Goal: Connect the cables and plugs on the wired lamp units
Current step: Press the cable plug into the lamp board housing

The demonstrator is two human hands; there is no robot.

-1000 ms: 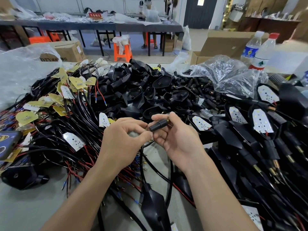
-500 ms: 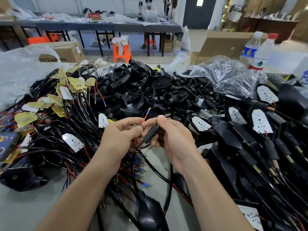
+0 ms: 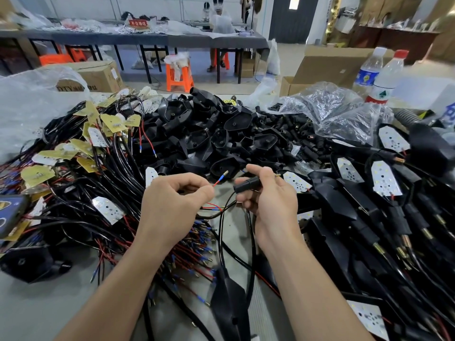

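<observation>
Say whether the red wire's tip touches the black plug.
Apart. Head view: a gap separates the tip of the left hand's red wire from the black plug in the right hand.

Blk plastic plug sleeve [image 3: 247,185] matt; wire tip [image 3: 225,173] brass-look metal (shiny).

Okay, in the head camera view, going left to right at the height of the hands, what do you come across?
loose LED board → left hand → red wire → black plug → right hand → wired lamp units
</observation>
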